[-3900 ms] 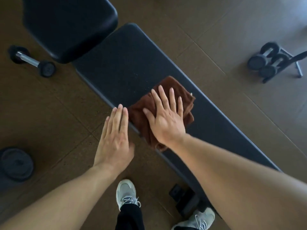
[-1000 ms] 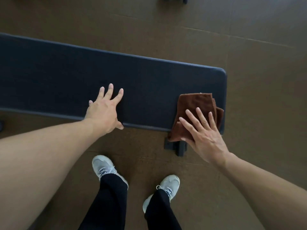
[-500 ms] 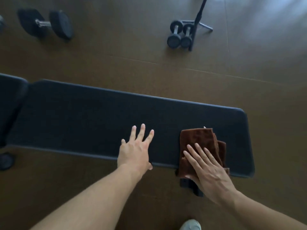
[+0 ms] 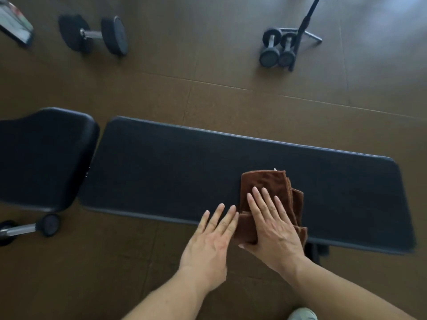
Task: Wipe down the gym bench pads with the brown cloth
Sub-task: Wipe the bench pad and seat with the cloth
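The right hand's fingers (image 4: 265,199) lie straight and a little spread, pressing the brown cloth (image 4: 263,183) flat against the long pad (image 4: 161,167); they curl round nothing, though the thumb is hidden under the cloth's near edge, so whether it pinches there cannot be told. The right hand (image 4: 272,229) sits at the long pad's near edge, toward its right end. Just left of the cloth, the left hand (image 4: 210,241) is flat with fingers straight, its fingertips (image 4: 219,207) reaching the near edge of the long pad and almost touching the cloth; it holds nothing. The cloth is folded into a thick wad, part of it hanging off the near rim. Judging progress is hard: the dark surface shows no wet trail or dirt, so the wiped share cannot be read; the stretch left of the cloth and the seat pad (image 4: 44,155) beyond the long pad's left end likely remain. Counted: two pads, one cloth, two hands, one large dumbbell (image 4: 92,34) far behind the long pad, two small dumbbells (image 4: 277,48) beside a stand leg, one more dumbbell (image 4: 30,227) in front of the seat pad, one shoe toe (image 4: 301,314).
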Available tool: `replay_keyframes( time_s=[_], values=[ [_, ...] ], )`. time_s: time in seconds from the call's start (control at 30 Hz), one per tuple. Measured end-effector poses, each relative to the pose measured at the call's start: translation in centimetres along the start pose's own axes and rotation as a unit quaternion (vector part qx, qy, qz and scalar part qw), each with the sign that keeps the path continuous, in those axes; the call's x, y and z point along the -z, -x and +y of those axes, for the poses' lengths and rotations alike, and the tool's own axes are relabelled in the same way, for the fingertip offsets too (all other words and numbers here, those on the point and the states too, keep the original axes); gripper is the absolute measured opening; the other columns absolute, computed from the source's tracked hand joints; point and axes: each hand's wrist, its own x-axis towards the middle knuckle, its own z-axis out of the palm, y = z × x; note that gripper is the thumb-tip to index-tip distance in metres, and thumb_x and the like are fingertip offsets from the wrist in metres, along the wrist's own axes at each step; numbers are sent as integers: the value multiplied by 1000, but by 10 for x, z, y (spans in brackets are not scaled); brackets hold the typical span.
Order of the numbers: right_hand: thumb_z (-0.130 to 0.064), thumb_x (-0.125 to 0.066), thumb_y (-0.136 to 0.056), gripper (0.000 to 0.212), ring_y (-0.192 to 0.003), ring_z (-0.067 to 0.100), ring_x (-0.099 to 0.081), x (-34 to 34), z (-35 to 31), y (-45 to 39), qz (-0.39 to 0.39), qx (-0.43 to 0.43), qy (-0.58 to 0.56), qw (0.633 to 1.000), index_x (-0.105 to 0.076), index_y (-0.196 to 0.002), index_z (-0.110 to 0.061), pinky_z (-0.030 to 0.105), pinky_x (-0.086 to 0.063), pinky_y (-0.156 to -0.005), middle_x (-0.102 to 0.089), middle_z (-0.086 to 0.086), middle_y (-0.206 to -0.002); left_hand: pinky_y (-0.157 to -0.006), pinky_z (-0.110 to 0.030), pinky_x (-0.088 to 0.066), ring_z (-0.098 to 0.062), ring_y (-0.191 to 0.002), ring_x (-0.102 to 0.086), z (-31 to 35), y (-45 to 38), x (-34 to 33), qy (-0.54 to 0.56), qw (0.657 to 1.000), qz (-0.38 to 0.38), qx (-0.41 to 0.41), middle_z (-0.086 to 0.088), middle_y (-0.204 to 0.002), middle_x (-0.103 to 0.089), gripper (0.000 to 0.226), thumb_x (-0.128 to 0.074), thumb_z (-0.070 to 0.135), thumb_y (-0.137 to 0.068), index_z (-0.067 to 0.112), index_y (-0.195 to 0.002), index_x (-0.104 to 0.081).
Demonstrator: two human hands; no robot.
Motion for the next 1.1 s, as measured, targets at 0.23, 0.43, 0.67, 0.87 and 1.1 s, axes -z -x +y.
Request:
replay_keyframes(
  time_s=[0.23, 0.43, 0.67, 0.87, 1.1],
  values=[
    [-57, -80, -80, 120, -162, 27, 0, 1, 0, 0, -7, -13, 14, 1000, -8, -168, -21, 53, -10, -126, -3, 2, -176, -116, -45, 29, -17, -132, 56, -1, -7, 1, -3, 998, -55, -4, 9, -143, 60, 114, -57, 42, -94, 25, -143, 44],
    [-44, -85, -76, 121, -161, 30, -8, 1, 5, -1, 3, 13, -6, 1000, -10, -168, -20, 54, -10, -124, -9, 4, -175, -121, -55, -4, -27, -156, 11, 15, -7, -15, 8, 998, 60, 31, 1, -170, 15, 121, -73, 62, -75, 16, -162, -1],
    [-49, -82, -78, 109, -159, 28, -17, 4, 29, 2, 19, 75, -38, 996, -24, -165, -19, 52, -11, -123, -20, 3, -173, -112, -65, -26, -34, -153, -23, 60, -27, -26, -38, 993, 79, 84, -12, -168, -19, 124, -87, 59, -56, -1, -152, -36],
    [-51, -81, -76, 110, -160, 26, -17, 13, 141, 55, 8, 61, -39, 997, -25, -165, -19, 51, -17, -122, -18, 1, -174, -122, -58, 12, -31, -147, 37, 140, -79, -3, -117, 992, -25, -47, -1, -162, 38, 116, -56, 73, -81, 14, -158, 7],
    [-52, -80, -68, 123, -161, 28, -11, 14, 227, 91, -43, 46, 14, 998, -15, -167, -17, 54, -16, -124, -15, 4, -174, -115, -52, 29, -35, -130, 57, 201, -120, -10, -58, 992, -90, -64, 3, -148, 56, 125, -52, 81, -80, 27, -149, 38]
  ],
)
